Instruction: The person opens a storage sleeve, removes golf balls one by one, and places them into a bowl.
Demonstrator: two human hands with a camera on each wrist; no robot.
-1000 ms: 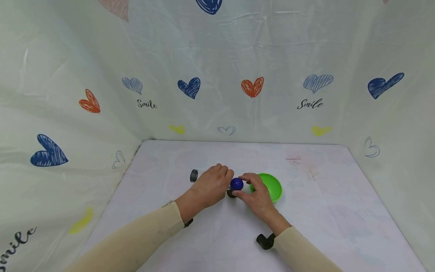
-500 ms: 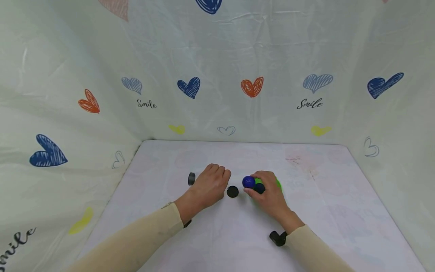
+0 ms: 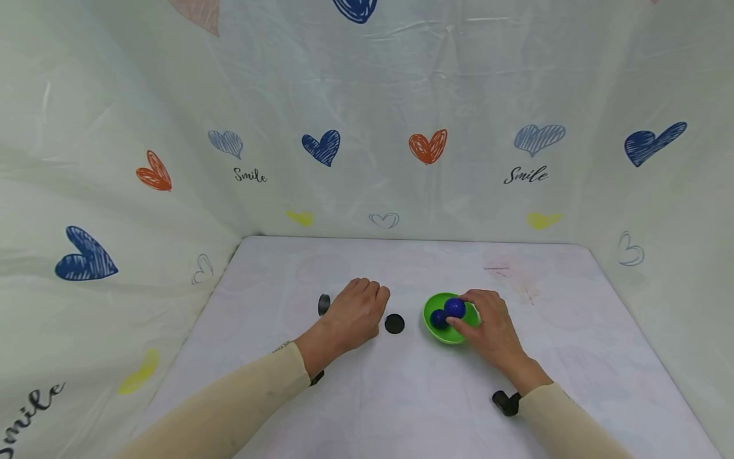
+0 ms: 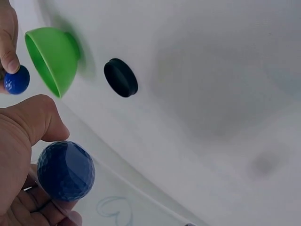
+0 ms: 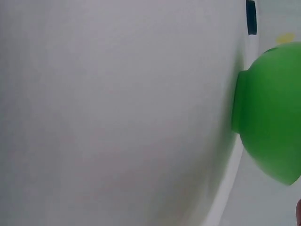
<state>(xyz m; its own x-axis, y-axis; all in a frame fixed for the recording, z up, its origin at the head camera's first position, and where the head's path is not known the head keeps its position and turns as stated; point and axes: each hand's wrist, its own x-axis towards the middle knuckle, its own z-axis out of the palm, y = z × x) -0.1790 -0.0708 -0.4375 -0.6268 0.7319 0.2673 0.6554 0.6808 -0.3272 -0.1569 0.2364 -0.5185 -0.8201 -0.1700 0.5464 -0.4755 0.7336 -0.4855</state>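
Note:
My right hand (image 3: 490,325) pinches a blue golf ball (image 3: 455,307) between thumb and fingers over the green bowl (image 3: 429,324). A second, darker-looking blue ball (image 3: 439,319) lies inside the bowl. In the left wrist view, the right hand's ball (image 4: 17,80) shows beside the bowl's rim. My left hand (image 3: 355,312) is curled round what looks like a clear tube; a dimpled blue golf ball (image 4: 66,170) sits at its near end. A dark round end piece (image 3: 323,305) shows beyond that hand. Most of the tube is hidden by the fingers.
A black round cap (image 3: 394,324) lies on the white table (image 3: 367,395) between the left hand and the bowl. The right wrist view catches the bowl's side (image 5: 273,113) and a black cap (image 5: 251,17). A patterned curtain (image 3: 378,95) stands behind the table.
My right hand has carried the blue ball rightward from beside the left hand to over the green bowl. The black cap and bowl are less covered. The left hand has barely moved.

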